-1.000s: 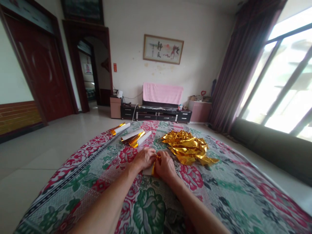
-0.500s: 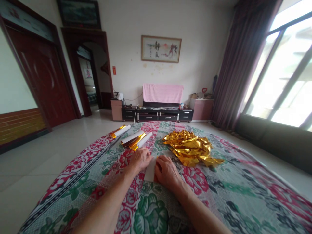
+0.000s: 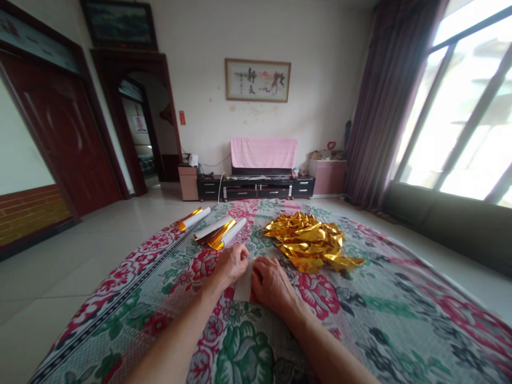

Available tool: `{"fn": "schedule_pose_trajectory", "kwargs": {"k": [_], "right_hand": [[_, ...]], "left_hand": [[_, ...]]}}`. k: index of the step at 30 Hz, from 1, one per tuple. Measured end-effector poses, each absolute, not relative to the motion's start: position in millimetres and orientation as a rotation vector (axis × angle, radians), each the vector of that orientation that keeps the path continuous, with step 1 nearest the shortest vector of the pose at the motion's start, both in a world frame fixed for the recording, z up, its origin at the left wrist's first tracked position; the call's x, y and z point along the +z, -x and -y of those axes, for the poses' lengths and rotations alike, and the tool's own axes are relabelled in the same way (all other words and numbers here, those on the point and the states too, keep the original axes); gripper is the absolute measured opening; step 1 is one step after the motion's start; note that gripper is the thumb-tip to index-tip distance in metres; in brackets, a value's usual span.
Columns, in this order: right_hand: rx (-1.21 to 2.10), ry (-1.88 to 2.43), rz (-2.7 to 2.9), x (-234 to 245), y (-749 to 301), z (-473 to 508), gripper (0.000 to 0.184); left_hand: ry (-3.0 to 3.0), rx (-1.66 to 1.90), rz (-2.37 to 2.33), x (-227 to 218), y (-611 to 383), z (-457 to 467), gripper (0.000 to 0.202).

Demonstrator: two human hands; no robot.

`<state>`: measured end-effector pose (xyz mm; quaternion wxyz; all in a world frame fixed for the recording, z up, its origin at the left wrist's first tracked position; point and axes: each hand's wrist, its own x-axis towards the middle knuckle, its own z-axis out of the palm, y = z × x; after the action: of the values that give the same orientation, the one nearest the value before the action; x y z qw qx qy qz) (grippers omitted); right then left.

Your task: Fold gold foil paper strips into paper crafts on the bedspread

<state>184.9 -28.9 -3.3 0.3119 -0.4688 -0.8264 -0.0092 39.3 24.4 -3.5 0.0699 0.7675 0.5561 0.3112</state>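
A small piece of paper (image 3: 242, 289), white on the side facing up with a thin orange-gold edge on its right, lies on the patterned cloth in front of me. My left hand (image 3: 234, 262) is closed with thumb and fingers pinched at its far left edge. Bent over its right edge, my right hand (image 3: 272, 281) has its fingers curled and pressed on the paper. Both fingertips are partly hidden. Just beyond my left hand lie gold foil paper sheets (image 3: 216, 234), curled up with white backs showing. A pile of folded gold foil pieces (image 3: 310, 240) sits to the right.
A floral tablecloth (image 3: 372, 325) covers the round table. Another rolled gold-and-white sheet (image 3: 194, 217) lies near the left far edge. Beyond the table stand a black TV cabinet (image 3: 258, 191) and a screen under a pink cloth (image 3: 264, 153). A window (image 3: 468, 117) is at right.
The view has turned slightly to the right, so the room shifts left. Both hands stay at the paper, with hardly any change in their hold.
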Motion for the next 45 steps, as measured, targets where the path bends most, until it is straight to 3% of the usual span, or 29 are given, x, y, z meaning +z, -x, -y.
{"fn": "schedule_pose_trajectory", "kwargs": {"k": [5, 11, 32, 45], "right_hand": [[-0.017, 1.229, 2.173, -3.4, -185.7, 29.1, 0.01], [-0.012, 1.235, 2.179, -2.8, -186.4, 28.9, 0.009], [-0.007, 1.25, 2.193, -2.1, -186.8, 29.4, 0.016], [0.015, 1.224, 2.194, -4.4, -187.6, 27.5, 0.014]], "left_hand": [[-2.147, 0.915, -1.722, -2.1, -41.3, -27.4, 0.032], [-2.086, 0.935, -1.687, -0.2, -41.8, -26.3, 0.018], [-2.432, 0.985, -1.251, -9.3, -30.3, -25.7, 0.025], [-2.567, 0.971, -1.217, -8.0, -28.1, -23.4, 0.023]]}}
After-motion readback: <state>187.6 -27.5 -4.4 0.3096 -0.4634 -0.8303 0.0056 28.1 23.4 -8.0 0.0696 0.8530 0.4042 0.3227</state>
